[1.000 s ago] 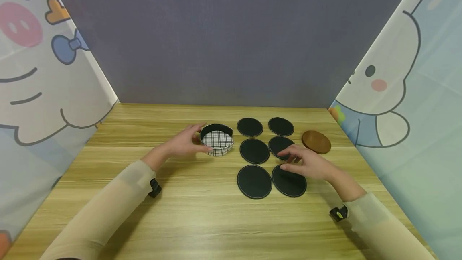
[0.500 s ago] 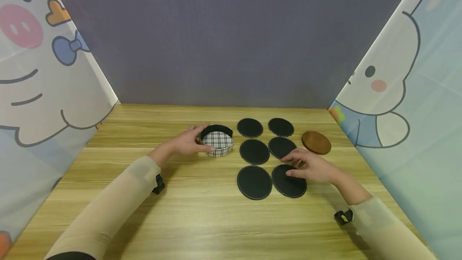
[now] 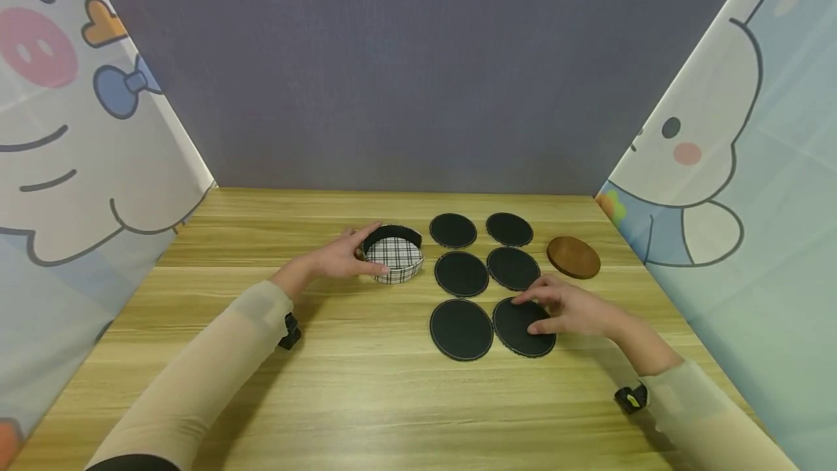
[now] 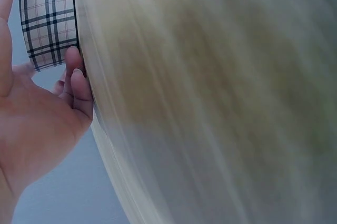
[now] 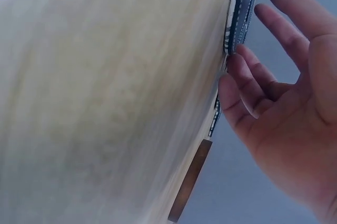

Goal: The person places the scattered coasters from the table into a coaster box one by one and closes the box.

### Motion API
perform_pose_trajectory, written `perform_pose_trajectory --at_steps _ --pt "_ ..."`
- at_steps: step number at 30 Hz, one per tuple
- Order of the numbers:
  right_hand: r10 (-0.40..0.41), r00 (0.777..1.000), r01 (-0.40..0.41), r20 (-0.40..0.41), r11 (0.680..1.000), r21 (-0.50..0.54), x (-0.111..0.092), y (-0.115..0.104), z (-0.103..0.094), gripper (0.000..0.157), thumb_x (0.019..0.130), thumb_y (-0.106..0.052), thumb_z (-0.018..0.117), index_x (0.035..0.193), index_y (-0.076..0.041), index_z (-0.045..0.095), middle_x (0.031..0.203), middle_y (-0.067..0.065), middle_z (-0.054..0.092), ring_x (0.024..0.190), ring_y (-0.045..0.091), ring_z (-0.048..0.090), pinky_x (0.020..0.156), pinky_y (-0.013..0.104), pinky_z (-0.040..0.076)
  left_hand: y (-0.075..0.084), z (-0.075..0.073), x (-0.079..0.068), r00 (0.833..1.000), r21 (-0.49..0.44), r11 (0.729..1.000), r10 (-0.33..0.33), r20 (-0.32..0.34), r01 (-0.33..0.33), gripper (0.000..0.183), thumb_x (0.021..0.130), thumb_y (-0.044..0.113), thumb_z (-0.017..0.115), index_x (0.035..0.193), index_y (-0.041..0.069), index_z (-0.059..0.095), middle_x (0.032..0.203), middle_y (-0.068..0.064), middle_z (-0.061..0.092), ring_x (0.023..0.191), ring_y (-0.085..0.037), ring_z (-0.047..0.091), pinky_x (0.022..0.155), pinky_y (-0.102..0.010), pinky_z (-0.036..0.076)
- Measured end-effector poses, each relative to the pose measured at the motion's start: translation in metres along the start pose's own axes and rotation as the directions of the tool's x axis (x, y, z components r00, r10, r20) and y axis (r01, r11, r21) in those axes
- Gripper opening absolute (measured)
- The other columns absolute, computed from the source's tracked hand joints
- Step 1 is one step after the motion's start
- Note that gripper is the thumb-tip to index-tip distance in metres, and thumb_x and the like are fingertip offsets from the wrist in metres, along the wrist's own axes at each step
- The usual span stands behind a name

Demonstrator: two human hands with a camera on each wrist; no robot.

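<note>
My left hand [image 3: 340, 256] holds the side of a round plaid coaster holder [image 3: 397, 256], thumb at its front and a finger at its back rim. In the left wrist view the holder's checked wall [image 4: 48, 19] stands against the fingers. Over the front right black coaster [image 3: 516, 333], my right hand [image 3: 575, 309] hovers low with thumb and fingers spread. The right wrist view shows loosely bent fingers beside the stitched coaster edges; whether they touch is hard to tell.
Several more round black coasters lie in two columns, including the front left one [image 3: 461, 329] and the back right one [image 3: 509, 229]. A brown wooden disc [image 3: 572, 257] lies to their right. A grey panel [image 3: 405, 71] closes off the back of the wooden table [image 3: 340, 398].
My right hand has moved slightly right and toward me, from between the middle and front right coasters onto the front right one. The left hand stays on the plaid holder.
</note>
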State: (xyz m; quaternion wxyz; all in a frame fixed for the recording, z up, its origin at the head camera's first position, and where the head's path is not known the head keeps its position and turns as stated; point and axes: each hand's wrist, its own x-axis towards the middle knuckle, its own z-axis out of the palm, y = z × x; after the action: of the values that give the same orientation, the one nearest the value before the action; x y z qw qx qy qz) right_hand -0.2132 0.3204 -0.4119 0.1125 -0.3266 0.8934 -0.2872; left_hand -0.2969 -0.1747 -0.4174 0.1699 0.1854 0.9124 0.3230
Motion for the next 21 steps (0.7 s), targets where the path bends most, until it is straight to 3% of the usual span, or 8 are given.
perform_pose_trajectory --at_steps 3,11,21 --pt "0.007 1.0 -0.006 0.008 1.0 -0.015 -0.0001 0.0 0.0011 0.047 0.093 -0.029 0.091 0.136 -0.017 0.077 0.124 0.009 0.059 0.099 0.015 0.051 0.08 0.027 0.047 -0.0007 -0.0001 0.0006 1.0 -0.014 1.0 -0.005 0.004 0.006 0.118 0.093 0.067 0.08 0.179 0.031 0.007 0.178 -0.036 0.004 0.165 -0.058 0.014 0.124 -0.081 0.019" --pt "0.039 0.999 -0.038 0.018 0.999 -0.024 -0.001 -0.0044 -0.0004 0.049 0.092 -0.032 0.092 0.135 -0.017 0.076 0.118 0.007 0.058 0.098 0.015 0.05 0.082 0.028 0.045 -0.0003 -0.0008 0.0004 1.0 -0.031 0.999 -0.018 0.009 0.018 0.12 0.091 0.067 0.082 0.179 0.031 0.008 0.176 -0.035 0.008 0.161 -0.06 0.021 0.123 -0.081 0.023" --pt "0.088 0.996 -0.086 0.03 0.995 -0.051 -0.0024 -0.0045 -0.0008 0.051 0.089 -0.038 0.094 0.131 -0.02 0.069 0.11 0.006 0.056 0.089 0.012 0.05 0.077 0.026 0.045 0.0 0.0 0.0003 1.0 -0.049 0.999 -0.011 0.011 0.012 0.119 0.092 0.065 0.082 0.179 0.03 0.008 0.173 -0.031 0.018 0.158 -0.053 0.029 0.125 -0.077 0.026"
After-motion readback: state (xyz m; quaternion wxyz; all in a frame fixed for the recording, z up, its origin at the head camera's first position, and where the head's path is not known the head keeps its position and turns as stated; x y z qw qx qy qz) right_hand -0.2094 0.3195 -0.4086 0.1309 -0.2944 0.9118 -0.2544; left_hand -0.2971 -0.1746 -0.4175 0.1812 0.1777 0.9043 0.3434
